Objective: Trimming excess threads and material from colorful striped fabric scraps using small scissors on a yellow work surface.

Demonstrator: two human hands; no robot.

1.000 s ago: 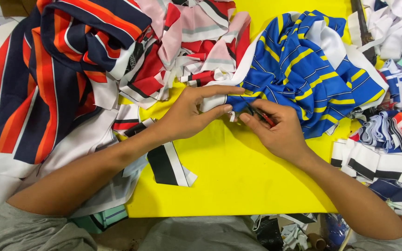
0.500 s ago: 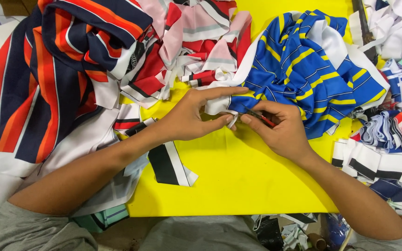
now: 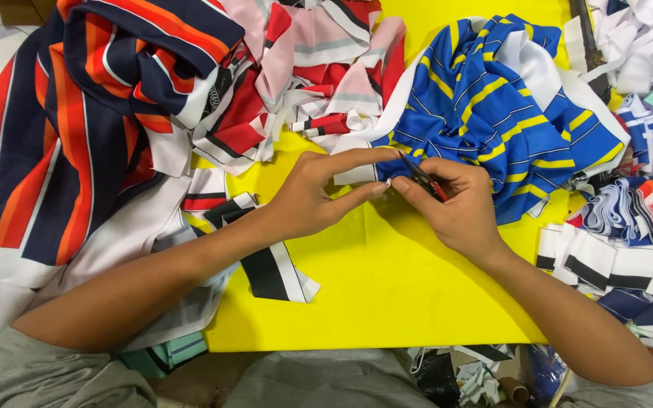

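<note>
Pinching the white edge of the blue-and-yellow striped fabric (image 3: 493,113), the left hand (image 3: 319,200) holds it taut on the yellow desk (image 3: 387,295). The right hand (image 3: 459,208) closes around small red-handled snips (image 3: 425,180), blades meeting that pinched edge.

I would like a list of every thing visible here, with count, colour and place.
table: one, yellow, centre.
striped garment: one, navy, orange and white, far left.
fabric pile: one, red, pink and white, top centre.
blue garment: one, blue with yellow stripes, upper right.
folded strips: a heap, mixed colours, right edge.
black-and-white strip: one, under the left forearm.
small clippers: one, red-handled, in the right hand.
left hand: pinches the blue garment's white edge.
right hand: holds the small clippers.
</note>
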